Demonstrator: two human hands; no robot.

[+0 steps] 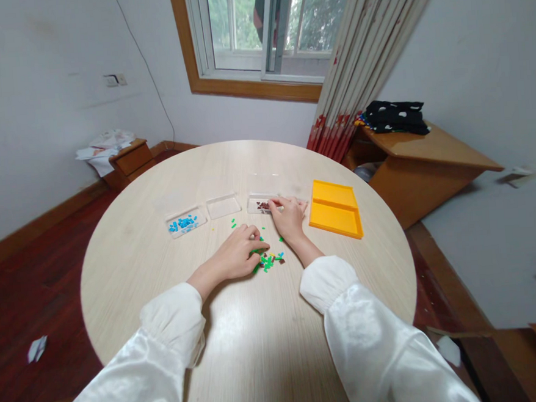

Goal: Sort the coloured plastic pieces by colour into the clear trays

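A small heap of green pieces [268, 261], with a few other colours mixed in, lies on the round wooden table [250, 337]. My left hand [238, 252] rests beside the heap with its fingers curled and pinched on some green pieces. My right hand [290, 216] reaches forward, fingertips together at the edge of a clear tray [259, 204] that holds dark red pieces. Left of it stand an empty-looking clear tray [223, 206] and a clear tray with blue pieces [186, 222].
An orange tray [335, 208] lies to the right of my right hand. A few loose green pieces [233, 222] are scattered ahead of the heap. A wooden desk [425, 153] with dark cloth stands at the right, a small cabinet [130, 160] at the left.
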